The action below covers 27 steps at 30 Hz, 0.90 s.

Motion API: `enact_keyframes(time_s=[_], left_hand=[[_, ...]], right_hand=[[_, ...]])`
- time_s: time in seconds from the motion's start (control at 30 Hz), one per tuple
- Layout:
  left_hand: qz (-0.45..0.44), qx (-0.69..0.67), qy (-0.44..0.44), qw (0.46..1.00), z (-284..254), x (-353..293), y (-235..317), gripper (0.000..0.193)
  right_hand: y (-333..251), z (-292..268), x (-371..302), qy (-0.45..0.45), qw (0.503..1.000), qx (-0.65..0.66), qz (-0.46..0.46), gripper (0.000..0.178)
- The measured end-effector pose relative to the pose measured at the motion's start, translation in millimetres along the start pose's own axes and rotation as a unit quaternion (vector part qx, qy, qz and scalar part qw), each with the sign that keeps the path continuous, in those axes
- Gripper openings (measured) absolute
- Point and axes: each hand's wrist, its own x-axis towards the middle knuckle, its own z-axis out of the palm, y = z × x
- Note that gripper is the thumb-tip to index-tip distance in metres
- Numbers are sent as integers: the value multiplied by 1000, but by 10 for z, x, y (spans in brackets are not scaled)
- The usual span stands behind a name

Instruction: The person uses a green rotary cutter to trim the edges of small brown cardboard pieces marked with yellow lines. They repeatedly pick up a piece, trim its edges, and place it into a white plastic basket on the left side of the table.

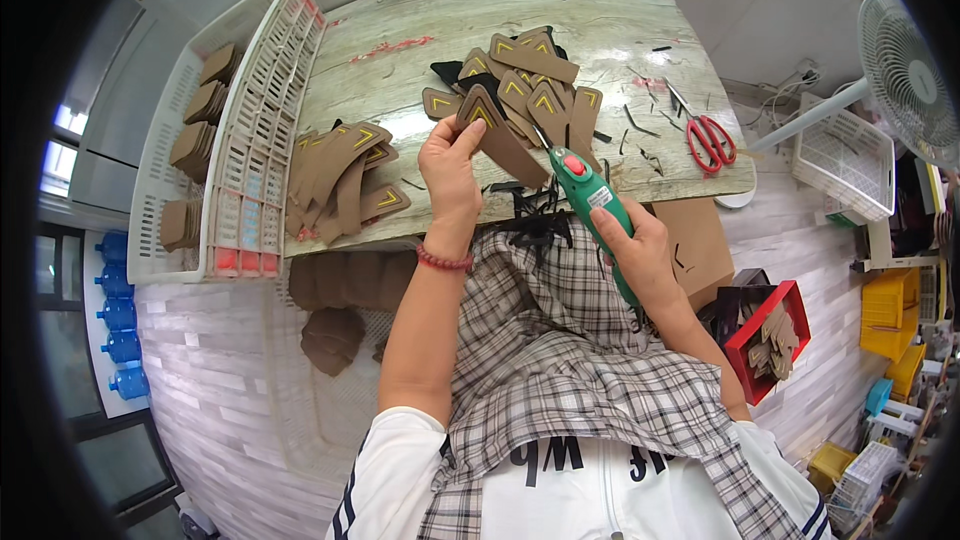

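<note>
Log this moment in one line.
left hand: pinches brown yellow-chevron strap | right hand: grips green handheld tool | red-handled scissors: on wood-look table, right side

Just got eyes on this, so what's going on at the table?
A person's left hand holds a brown strip. The right hand grips a green tool, its tip near the strip; whether they touch is unclear. More strips lie in a pile beyond and another to the left, with red scissors to the right.
</note>
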Motion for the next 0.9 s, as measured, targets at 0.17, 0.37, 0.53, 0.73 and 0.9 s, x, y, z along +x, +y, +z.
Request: enact_keyframes(time_s=[0.17, 0.37, 0.53, 0.73, 0.9], left_hand=[[-83, -40, 9, 996, 116, -259, 159, 7], [-110, -63, 15, 992, 137, -379, -21, 9], [-133, -77, 10, 988, 203, -467, -99, 7], [-174, -72, 8, 982, 230, -572, -179, 7], [-183, -62, -12, 981, 278, -690, -177, 7]], right_hand=[[-66, 83, -36, -19, 999, 43, 18, 32], [-8, 77, -74, -22, 996, 74, 36, 31], [17, 31, -68, -17, 998, 59, 33, 31], [18, 29, -58, -9, 998, 58, 37, 33], [25, 5, -42, -7, 997, 67, 35, 35]])
